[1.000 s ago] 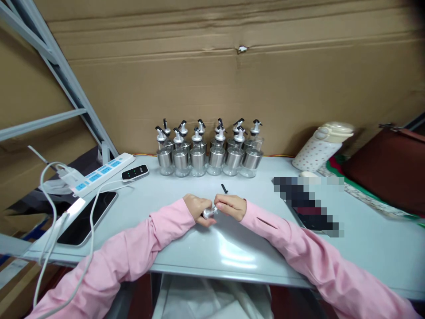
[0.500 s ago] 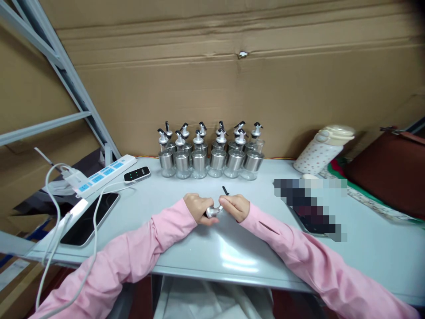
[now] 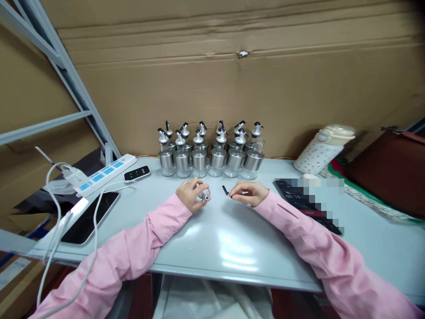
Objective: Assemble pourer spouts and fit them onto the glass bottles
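My left hand (image 3: 191,195) is closed around a silver pourer spout (image 3: 205,194), whose round opening faces me. To the right of it, my right hand (image 3: 249,193) pinches a small black flap (image 3: 225,190) between thumb and fingertips, just above the table. The spout and the flap are apart. Behind both hands, several glass bottles with steel bands stand upright in two rows, among them a front bottle (image 3: 199,161). Most carry silver pourers with black flaps, such as this pourer (image 3: 198,138). The front-row bottle at the right end (image 3: 254,163) shows bare glass above its band.
On the left lie a power strip (image 3: 108,174), a small black-and-white device (image 3: 137,173), a phone (image 3: 91,219) and white cables. To the right are a dark phone (image 3: 292,190), a dotted flask (image 3: 315,153) and a brown bag (image 3: 387,170). Cardboard (image 3: 212,88) stands behind.
My hands have moved apart, the right one rightward with the black flap. The left has turned the spout so that its opening faces me. The bottles stand as before.
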A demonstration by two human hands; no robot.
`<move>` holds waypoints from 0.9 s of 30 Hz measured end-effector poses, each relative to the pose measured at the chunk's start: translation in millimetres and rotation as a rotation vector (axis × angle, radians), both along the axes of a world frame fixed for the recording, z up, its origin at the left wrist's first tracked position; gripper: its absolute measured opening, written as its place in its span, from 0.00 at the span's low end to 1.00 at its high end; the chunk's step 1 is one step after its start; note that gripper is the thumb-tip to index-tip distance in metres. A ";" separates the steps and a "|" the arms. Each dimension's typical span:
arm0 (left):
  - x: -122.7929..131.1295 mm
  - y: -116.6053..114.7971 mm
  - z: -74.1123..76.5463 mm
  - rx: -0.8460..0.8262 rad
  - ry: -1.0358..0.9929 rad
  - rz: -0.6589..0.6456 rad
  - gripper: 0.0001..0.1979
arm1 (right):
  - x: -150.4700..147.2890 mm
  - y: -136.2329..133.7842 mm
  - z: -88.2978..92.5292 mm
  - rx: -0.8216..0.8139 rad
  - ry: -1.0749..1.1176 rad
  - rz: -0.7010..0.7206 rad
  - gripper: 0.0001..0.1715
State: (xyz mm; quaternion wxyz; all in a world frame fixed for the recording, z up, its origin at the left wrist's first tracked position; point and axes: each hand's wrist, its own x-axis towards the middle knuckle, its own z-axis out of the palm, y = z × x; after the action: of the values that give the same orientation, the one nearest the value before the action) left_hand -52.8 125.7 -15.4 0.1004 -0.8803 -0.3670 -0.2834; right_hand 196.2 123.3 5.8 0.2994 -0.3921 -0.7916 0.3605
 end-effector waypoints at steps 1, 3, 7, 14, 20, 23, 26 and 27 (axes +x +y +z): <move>0.9 -1.2 -0.3 -0.006 -0.003 -0.010 0.16 | 0.2 0.5 -3.8 0.003 -0.038 -0.009 0.14; 1.9 -3.7 0.3 -0.019 -0.005 -0.032 0.16 | -1.3 -0.4 -10.4 0.031 -0.124 -0.029 0.09; 1.6 -7.0 3.4 -0.040 -0.013 -0.046 0.14 | -8.0 -4.5 -16.2 0.102 -0.256 -0.021 0.04; 1.8 -6.8 5.4 -0.058 -0.004 -0.032 0.12 | -7.4 -3.7 -14.2 0.201 -0.309 0.042 0.06; 2.0 -2.1 1.8 -0.017 0.009 -0.029 0.21 | -5.1 -6.2 -4.1 0.279 -0.260 0.041 0.09; 1.0 -1.2 1.4 0.019 0.026 -0.024 0.20 | -18.5 -16.3 -0.7 0.264 -0.211 0.048 0.16; 1.8 -2.8 2.4 0.053 0.069 -0.029 0.17 | -39.8 -31.0 -2.3 0.307 -0.240 0.050 0.23; 2.8 -3.6 2.7 0.065 0.088 -0.036 0.17 | -46.9 -35.8 -3.6 0.332 -0.257 0.040 0.23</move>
State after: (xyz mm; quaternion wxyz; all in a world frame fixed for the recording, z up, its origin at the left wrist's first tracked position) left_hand -50.0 122.1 -12.7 0.1400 -0.8946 -0.3369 -0.2579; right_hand 149.3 87.5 2.2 0.2492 -0.3644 -0.8795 0.1779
